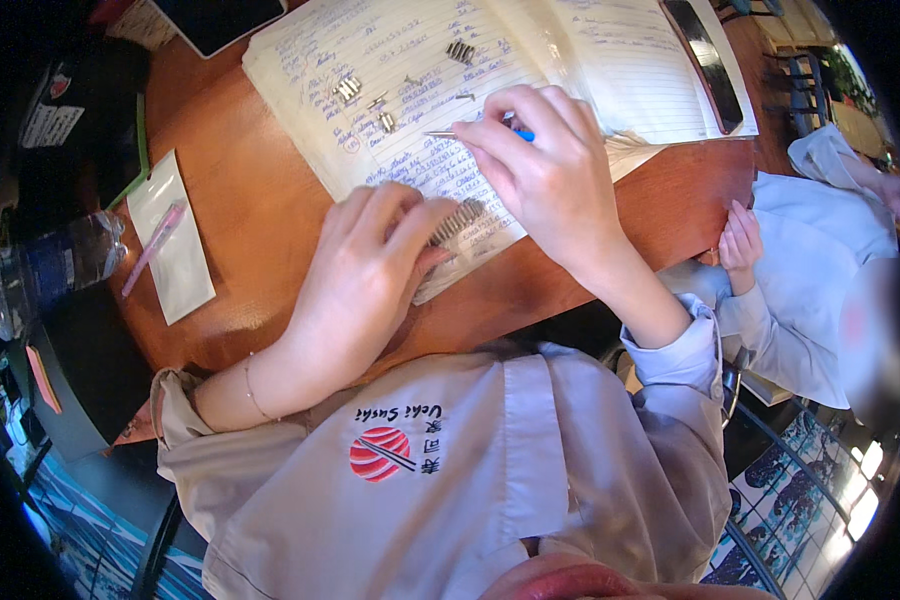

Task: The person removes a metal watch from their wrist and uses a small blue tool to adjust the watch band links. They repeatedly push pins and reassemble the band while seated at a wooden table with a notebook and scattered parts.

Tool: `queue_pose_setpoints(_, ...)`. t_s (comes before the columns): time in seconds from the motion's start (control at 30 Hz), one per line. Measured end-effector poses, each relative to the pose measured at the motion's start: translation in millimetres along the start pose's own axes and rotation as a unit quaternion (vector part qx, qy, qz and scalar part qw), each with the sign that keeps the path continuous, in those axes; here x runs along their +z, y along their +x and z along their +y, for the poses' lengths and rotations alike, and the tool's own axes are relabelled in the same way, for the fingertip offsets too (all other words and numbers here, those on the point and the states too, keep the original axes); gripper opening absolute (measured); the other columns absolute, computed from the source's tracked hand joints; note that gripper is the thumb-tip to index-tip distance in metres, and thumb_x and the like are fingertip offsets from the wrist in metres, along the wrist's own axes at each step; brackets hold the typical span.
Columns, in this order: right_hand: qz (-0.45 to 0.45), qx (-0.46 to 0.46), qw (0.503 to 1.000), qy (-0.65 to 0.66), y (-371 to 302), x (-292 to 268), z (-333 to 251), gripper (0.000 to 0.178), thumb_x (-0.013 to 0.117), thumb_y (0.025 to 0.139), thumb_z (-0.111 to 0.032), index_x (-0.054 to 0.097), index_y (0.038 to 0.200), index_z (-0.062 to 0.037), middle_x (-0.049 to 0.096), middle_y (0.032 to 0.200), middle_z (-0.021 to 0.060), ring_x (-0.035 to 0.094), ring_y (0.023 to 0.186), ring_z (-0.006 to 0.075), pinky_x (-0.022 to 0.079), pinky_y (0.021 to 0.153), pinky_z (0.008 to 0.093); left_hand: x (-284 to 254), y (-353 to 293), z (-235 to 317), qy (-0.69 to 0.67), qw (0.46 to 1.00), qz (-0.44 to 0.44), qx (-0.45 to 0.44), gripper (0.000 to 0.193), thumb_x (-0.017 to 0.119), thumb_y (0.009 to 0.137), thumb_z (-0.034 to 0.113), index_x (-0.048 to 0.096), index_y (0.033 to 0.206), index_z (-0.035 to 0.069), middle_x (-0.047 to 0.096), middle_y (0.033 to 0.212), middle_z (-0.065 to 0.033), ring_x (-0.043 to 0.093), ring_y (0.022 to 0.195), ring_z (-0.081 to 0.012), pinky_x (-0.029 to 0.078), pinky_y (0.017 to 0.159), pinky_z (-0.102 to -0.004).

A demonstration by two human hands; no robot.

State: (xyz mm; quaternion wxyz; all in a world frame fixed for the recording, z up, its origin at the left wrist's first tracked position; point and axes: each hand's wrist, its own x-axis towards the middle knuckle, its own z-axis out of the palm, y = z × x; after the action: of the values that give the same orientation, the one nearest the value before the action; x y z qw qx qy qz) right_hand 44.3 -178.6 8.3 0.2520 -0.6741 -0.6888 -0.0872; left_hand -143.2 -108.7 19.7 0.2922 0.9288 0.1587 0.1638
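My left hand point(370, 260) is closed at the notebook's near edge, its fingers curled against a ribbed metal link band point(458, 222), perhaps from a watch. Part of the band is hidden behind the fingers. Just to the right and farther off, my right hand point(545, 165) pinches a thin screwdriver point(438, 133) with a metal shaft and a bit of blue showing behind the fingers. Its tip points left over the written page of an open notebook point(630, 100). Short groups of metal links point(348, 90) and another link piece point(460, 52) lie on that page, along with a few tiny metal parts point(386, 122).
A black phone point(705, 65) rests on the notebook's right page. On the wooden table point(260, 230) at left, a pink pen point(155, 245) lies on a white paper point(192, 275), near a clear plastic bottle point(70, 262). Another person's hand point(740, 240) touches the table's right edge.
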Motion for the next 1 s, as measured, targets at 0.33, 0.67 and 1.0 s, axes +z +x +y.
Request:
queue_pose_setpoints(0.33,-0.035,-0.024,0.998,0.035,-17.6,-24.9,-4.5,0.018,0.073,0.066,-0.013,0.068,0.083,-0.0173,0.058,0.099,-0.0031,0.055,0.092,0.0169,0.038,0.081,0.035,9.6,3.9,3.8,-0.011,0.998,0.03,-0.051,0.027,0.074,0.072,0.007,0.062,0.096,0.005,0.059,0.089,-0.0102,0.056,0.083,-0.0306,0.046,0.074,-0.0392)
queue_pose_setpoints(0.67,-0.078,-0.039,0.991,0.099,-24.7,-24.6,2.5,0.014,0.068,0.071,-0.01,0.068,0.084,-0.0147,0.058,0.102,-0.003,0.054,0.091,0.0167,0.037,0.084,0.0342,14.5,4.0,-6.0,-0.057,0.997,0.05,-0.006,0.026,0.07,0.073,0.006,0.06,0.096,0.007,0.057,0.092,-0.0069,0.054,0.088,-0.0282,0.042,0.076,-0.0397)
queue_pose_setpoints(1.0,-0.057,-0.061,0.995,0.061,-29.7,-20.2,1.5,0.01,0.065,0.078,-0.015,0.066,0.088,-0.0173,0.059,0.105,-0.005,0.054,0.098,0.014,0.036,0.085,0.0351,13.0,5.8,-7.8,-0.062,0.997,0.042,0.005,0.024,0.068,0.075,0.005,0.062,0.097,0.007,0.06,0.095,-0.0053,0.054,0.089,-0.0271,0.042,0.077,-0.038)
